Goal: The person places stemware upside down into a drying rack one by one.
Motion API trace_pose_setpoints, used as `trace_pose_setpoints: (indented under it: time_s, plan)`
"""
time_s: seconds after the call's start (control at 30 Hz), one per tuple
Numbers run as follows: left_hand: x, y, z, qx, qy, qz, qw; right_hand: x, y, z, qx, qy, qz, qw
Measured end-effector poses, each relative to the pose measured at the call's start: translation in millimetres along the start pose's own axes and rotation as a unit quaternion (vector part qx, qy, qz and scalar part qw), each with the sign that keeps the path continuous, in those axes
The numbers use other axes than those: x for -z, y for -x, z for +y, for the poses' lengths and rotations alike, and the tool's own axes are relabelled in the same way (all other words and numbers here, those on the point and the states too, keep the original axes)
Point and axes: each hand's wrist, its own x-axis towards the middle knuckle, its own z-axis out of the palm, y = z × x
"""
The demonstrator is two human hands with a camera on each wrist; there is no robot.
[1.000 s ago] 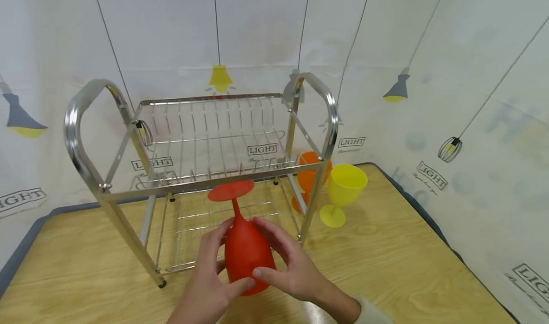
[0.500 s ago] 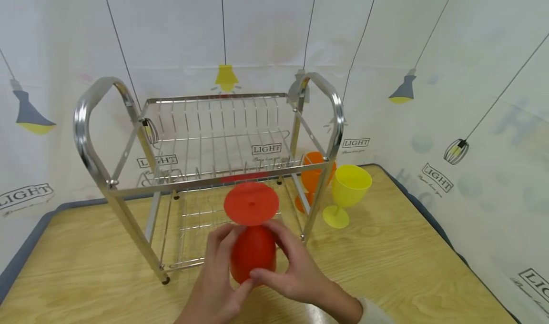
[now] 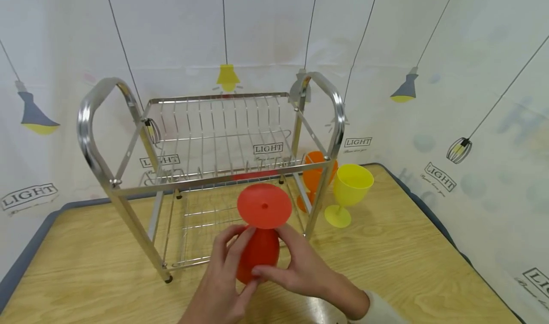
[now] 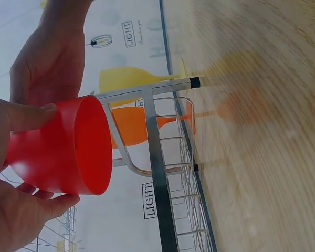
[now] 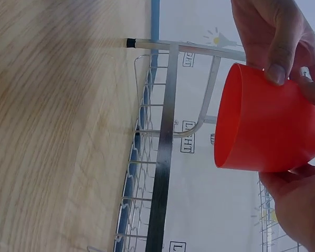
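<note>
Both hands hold a red plastic goblet (image 3: 264, 206) upside down in front of the dish rack (image 3: 210, 177). Its round foot faces up toward the head camera and hides the stem. My left hand (image 3: 228, 269) grips the bowl from the left, and my right hand (image 3: 302, 269) grips it from the right. Their thumbs come together on the near side of the bowl. In the left wrist view, the goblet's bowl (image 4: 55, 149) points its open rim down at the tabletop, with a gap below it. The right wrist view has the same bowl (image 5: 273, 123) between the fingers of both hands.
The two-tier chrome rack stands on the wooden table (image 3: 411, 262), its lower tier (image 3: 201, 259) just behind the hands. Right of it, a yellow goblet (image 3: 352, 186) stands upright. An orange goblet (image 3: 315, 178) stands behind the rack's right leg. A printed cloth (image 3: 257, 24) hangs behind.
The red goblet has tipped so its foot turns toward the head camera, hiding the stem. Goblet and hands have shifted slightly right; the head view has also moved a little.
</note>
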Motion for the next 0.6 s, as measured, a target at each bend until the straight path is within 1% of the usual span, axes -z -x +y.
trace_pose_setpoints:
  time_s: [0.1,0.17,0.27,0.43,0.5,0.6]
  plan:
    - [1.2,0.4,1.1,0.007,0.006,-0.001,1.0000,2.5,-0.2,-0.6,-0.001,0.002,-0.004,1.000]
    - [2.5,0.0,1.3,0.001,0.010,0.003,0.9999,4.5,-0.5,-1.0,0.007,0.007,-0.002,1.000]
    - [5.8,-0.4,1.2,-0.005,0.001,0.011,0.9999,9.6,-0.9,-2.2,0.006,0.010,0.005,1.000]
    - [14.1,3.3,-0.2,0.014,-0.035,0.022,0.9990,22.6,-1.5,-4.7,0.023,0.018,0.021,0.999]
    - [18.3,4.8,-1.3,0.017,-0.052,0.034,0.9979,27.9,-2.0,-6.0,0.039,0.028,0.024,0.999]
    - [25.2,6.8,-2.7,0.016,-0.080,0.055,0.9951,35.5,-2.9,-11.1,0.052,0.032,0.025,0.998]
